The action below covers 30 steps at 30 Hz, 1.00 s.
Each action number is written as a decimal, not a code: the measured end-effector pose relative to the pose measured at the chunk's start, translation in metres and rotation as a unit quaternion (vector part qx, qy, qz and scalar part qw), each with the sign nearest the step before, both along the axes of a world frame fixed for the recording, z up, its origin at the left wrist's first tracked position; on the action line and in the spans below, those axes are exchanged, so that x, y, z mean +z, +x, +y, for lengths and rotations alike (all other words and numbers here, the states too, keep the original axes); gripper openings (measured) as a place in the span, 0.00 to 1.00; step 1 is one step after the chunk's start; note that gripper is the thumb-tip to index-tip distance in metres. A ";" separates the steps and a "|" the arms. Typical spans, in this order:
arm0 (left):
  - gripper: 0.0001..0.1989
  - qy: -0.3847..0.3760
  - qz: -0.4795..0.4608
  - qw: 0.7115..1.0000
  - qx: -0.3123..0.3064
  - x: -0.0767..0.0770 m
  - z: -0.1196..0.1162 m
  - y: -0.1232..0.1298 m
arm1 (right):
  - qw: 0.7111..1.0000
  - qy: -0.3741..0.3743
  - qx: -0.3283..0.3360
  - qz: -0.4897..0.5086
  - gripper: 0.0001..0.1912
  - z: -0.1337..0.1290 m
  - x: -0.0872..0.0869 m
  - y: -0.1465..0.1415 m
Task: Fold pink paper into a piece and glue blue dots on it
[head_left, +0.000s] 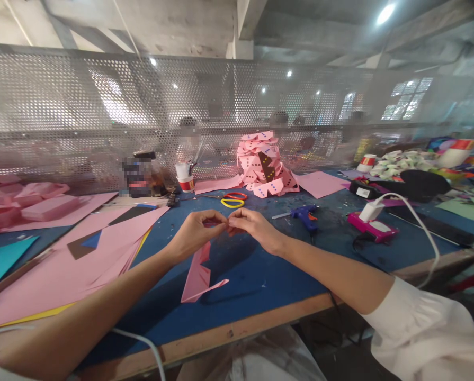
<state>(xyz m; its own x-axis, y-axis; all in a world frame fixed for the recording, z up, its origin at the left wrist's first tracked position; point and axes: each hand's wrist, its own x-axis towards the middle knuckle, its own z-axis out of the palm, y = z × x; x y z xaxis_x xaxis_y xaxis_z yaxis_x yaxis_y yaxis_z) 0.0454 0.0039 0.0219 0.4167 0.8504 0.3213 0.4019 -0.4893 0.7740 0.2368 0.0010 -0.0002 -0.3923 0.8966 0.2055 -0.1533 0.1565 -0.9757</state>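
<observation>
My left hand (200, 231) and my right hand (257, 228) meet fingertip to fingertip above the middle of the blue table. Both are closed in a pinch. A folded pink paper strip (197, 278) with zigzag edges runs down from beneath my left hand, and pink shows between that hand's thumb and fingers. Its lower end bends off to the right. Whatever my right fingertips pinch is too small or hidden to name. Just beyond the hands lie scissors (233, 203) with red and yellow handles. A blue glue gun (306, 216) lies to the right of my right hand.
Pink paper sheets (113, 238) cover the left side. At the back stands a pile of dotted pink folded pieces (258, 164) before a perforated metal screen (205, 90). A paper cup (186, 182) holds tools. A magenta power strip (374, 227) with a white cable sits at right.
</observation>
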 end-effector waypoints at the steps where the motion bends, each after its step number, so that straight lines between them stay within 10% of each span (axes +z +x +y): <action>1: 0.08 -0.003 -0.001 1.000 0.001 0.000 0.000 0.000 | 1.000 -0.009 0.004 0.004 0.08 0.000 0.000 0.000; 30: 0.07 -0.002 -0.004 1.000 -0.002 -0.001 0.002 0.000 | 0.997 -0.067 0.028 0.021 0.09 -0.001 0.001 0.001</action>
<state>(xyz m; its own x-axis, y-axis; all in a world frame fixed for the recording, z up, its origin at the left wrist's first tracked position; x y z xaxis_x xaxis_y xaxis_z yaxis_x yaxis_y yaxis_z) 0.0450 0.0058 0.0207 0.4181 0.8501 0.3203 0.3937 -0.4873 0.7794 0.2380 -0.0004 0.0004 -0.4365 0.8937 0.1035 -0.2000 0.0158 -0.9797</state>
